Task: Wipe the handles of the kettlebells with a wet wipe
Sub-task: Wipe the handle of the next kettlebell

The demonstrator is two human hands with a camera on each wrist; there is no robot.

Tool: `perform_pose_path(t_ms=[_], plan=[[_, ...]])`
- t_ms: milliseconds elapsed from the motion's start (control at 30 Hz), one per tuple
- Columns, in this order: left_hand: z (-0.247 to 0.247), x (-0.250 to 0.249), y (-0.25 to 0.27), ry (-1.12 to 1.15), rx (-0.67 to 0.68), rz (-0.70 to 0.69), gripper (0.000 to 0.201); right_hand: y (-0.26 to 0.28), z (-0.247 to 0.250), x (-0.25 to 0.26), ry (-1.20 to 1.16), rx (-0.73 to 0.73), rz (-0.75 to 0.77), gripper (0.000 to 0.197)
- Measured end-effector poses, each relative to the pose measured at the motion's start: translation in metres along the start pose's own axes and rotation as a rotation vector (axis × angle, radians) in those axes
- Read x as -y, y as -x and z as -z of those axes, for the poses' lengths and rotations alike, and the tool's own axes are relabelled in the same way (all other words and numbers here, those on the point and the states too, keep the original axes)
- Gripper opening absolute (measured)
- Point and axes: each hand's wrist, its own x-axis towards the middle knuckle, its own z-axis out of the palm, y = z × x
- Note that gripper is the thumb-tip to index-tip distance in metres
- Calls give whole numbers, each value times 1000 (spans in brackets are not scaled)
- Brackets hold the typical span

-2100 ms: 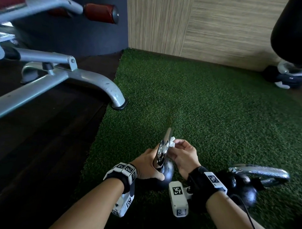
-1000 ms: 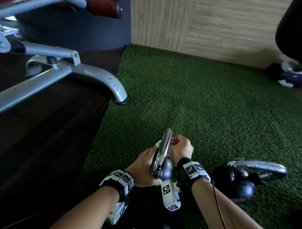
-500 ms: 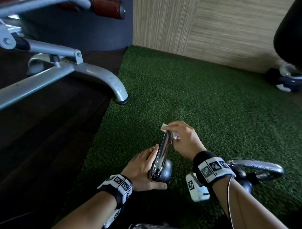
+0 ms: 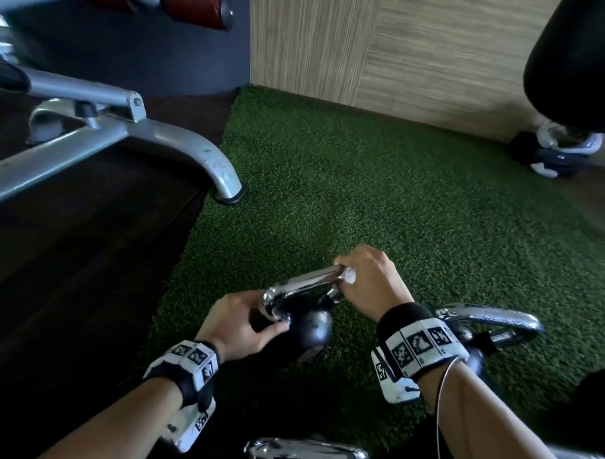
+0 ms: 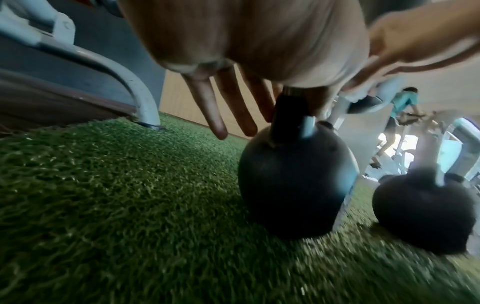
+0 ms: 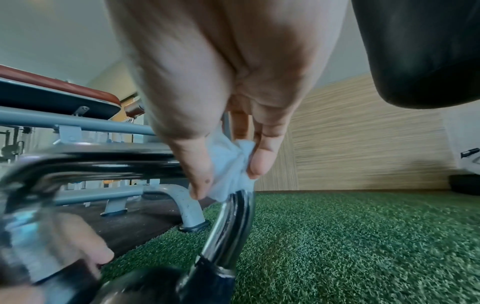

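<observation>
A black kettlebell [image 4: 311,331] with a chrome handle [image 4: 302,284] stands on green turf [image 4: 398,198]. My right hand [image 4: 371,283] pinches a white wet wipe [image 4: 349,275] around the handle's far right corner; the right wrist view shows the wipe [image 6: 223,156] bunched between thumb and fingers on the handle [image 6: 233,222]. My left hand [image 4: 243,323] holds the handle's near left post, thumb on one side. In the left wrist view its fingers [image 5: 215,115] hang straight beside the kettlebell [image 5: 296,181]. A second kettlebell [image 4: 490,318] stands to the right, and a third chrome handle [image 4: 307,454] lies nearest me.
A grey bench frame foot [image 4: 227,189] rests at the turf's left edge, with dark flooring [image 4: 70,272] beyond. A wood-panelled wall [image 4: 437,62] closes the back. A black hanging bag [image 4: 574,60] and dark gear [image 4: 554,155] sit at the far right.
The kettlebell has turned, so its handle now lies broadside instead of edge-on. My right hand slid the wipe to the far right corner. My left hand shifted to the near left post.
</observation>
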Motion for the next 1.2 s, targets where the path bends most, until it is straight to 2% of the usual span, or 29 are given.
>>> perform_pose_path(t_ms=[100,200,300,367,400,467,533,600,700,800,867,933,1033,1200], plan=[[12,9,-20,25,86,118,40,17,-1,-1,61,-13,-45,36],[17,8,-32,98,176,147,23,24,-3,-1,43,-31,-70,36],[19,5,-32,83,199,192,22,21,-1,2,61,-19,-76,32],[22,1,-35,46,236,218,28,19,2,5,83,12,-83,32],[26,-2,-38,22,284,231,32,19,4,6,96,31,-85,34],[38,-7,-45,-77,473,293,31,23,14,7,85,70,-110,41],[52,-9,-53,-200,623,368,17,33,31,4,33,74,-187,42],[67,-9,-58,-230,565,428,9,51,53,1,-37,40,-276,31],[85,-21,-70,-202,332,425,23,89,85,-1,-172,-66,-389,16],[97,-50,-83,-57,180,371,27,129,121,8,-376,-165,-473,17],[102,-76,-87,68,120,346,23,151,148,20,-453,-154,-499,24],[104,-108,-90,156,110,303,22,166,172,29,-503,-124,-520,33],[99,-157,-91,201,143,198,22,168,202,33,-438,-102,-525,39],[88,-212,-78,84,279,42,25,166,232,24,-297,-51,-512,37]])
